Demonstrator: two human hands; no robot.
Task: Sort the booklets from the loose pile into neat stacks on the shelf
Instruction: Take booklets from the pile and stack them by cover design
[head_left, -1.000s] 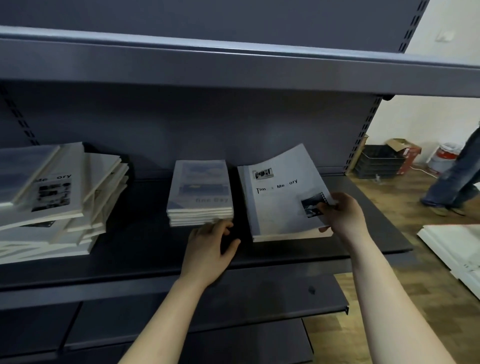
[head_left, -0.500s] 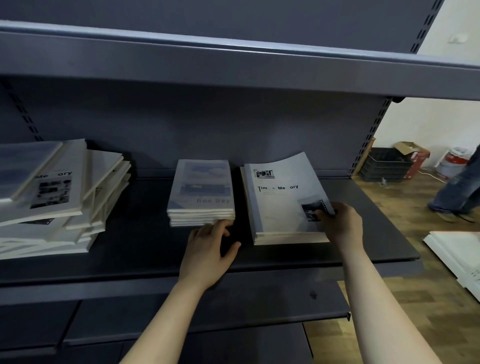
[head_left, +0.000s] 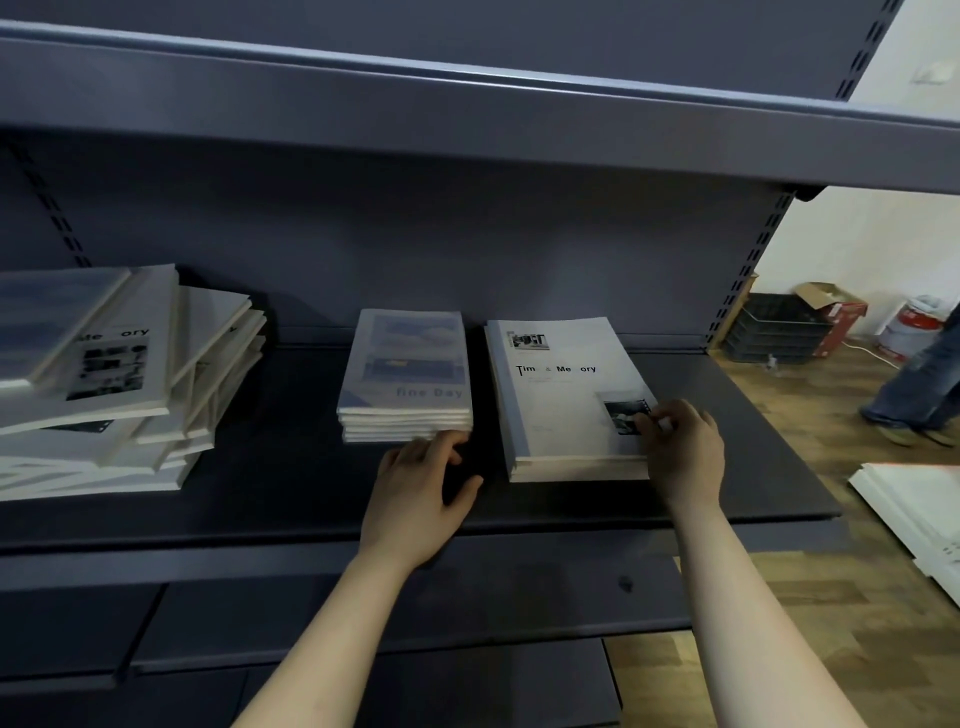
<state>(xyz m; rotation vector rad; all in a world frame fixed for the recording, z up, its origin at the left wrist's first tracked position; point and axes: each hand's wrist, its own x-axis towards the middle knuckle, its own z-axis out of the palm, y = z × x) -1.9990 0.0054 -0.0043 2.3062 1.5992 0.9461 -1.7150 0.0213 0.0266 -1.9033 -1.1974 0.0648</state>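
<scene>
A loose, skewed pile of booklets lies at the left of the dark shelf. In the middle stands a neat stack of small "fine Day" booklets. Right of it is a neat stack of larger "Time & Memory" booklets, its top booklet lying flat. My left hand rests on the shelf with fingers apart, fingertips against the front edge of the "fine Day" stack. My right hand grips the front right corner of the top "Time & Memory" booklet.
An upper shelf overhangs the stacks. Beyond the shelf's right end, on the wooden floor, are a dark crate, a cardboard box, a bucket and white boards. A person's legs show there.
The top "Time & Memory" booklet, earlier lifted and curved at its far edge, has come down flat onto its stack under my right hand. My left hand has stayed put.
</scene>
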